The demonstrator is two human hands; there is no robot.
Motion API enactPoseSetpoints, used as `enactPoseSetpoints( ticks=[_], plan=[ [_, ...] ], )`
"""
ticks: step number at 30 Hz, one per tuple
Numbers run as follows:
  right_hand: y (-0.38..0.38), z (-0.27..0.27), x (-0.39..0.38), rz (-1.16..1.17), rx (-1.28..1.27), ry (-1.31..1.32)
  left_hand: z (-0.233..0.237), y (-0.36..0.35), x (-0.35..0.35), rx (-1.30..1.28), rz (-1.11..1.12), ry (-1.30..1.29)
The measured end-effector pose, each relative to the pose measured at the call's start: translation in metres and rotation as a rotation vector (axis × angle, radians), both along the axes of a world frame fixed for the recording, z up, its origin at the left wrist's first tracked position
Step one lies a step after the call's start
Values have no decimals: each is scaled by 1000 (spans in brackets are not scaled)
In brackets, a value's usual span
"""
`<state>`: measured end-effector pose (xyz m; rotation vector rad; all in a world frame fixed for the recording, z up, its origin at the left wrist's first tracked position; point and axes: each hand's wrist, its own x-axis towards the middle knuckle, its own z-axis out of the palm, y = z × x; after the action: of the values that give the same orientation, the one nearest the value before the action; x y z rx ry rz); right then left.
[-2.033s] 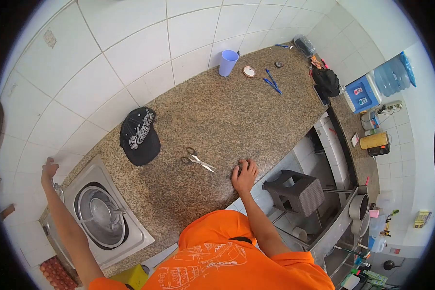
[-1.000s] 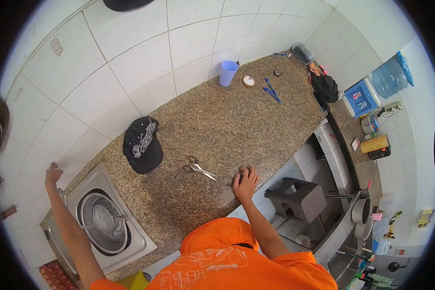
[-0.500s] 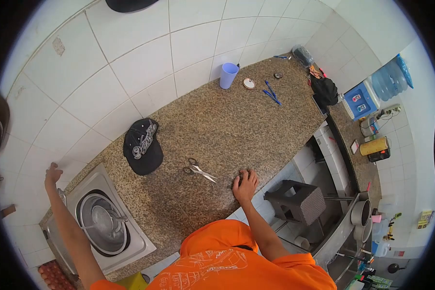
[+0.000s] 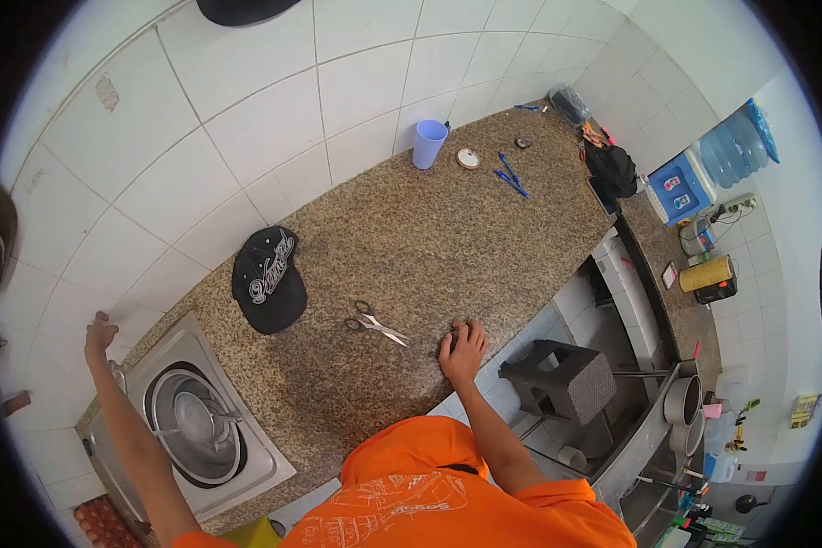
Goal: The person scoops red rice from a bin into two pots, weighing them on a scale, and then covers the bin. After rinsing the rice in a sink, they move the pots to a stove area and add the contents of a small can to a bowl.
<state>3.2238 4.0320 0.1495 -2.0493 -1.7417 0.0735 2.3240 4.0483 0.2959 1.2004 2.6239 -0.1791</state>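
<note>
My right hand (image 4: 463,351) rests on the front edge of the granite counter (image 4: 365,228), fingers spread and holding nothing. A pair of scissors (image 4: 376,323) with dark handles lies to its left, apart from it, the blades partly open. My left arm stretches over the side of the metal sink (image 4: 263,464). At its end, my left hand (image 4: 100,331) is by the tiled wall, just above the tap (image 4: 117,371). Its fingers look loosely apart, with nothing visible in them. A metal bowl (image 4: 158,402) with smaller metalware sits in the sink basin. Nearby on the counter is a black cap (image 4: 270,279).
Toward the back stand a blue cup (image 4: 428,144), a round white lid (image 4: 468,159) and blue pens (image 4: 511,181). A dark stool (image 4: 571,379) is below the counter's right edge. Farther right is a water dispenser (image 4: 680,189). Eggs (image 4: 110,522) sit at lower left.
</note>
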Motion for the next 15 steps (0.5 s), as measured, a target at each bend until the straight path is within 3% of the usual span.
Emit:
enactPoseSetpoints(
  ticks=[15],
  plan=[
    [-1,3,0,2,-36,35,23,2,35,-14,102,43]
  ],
)
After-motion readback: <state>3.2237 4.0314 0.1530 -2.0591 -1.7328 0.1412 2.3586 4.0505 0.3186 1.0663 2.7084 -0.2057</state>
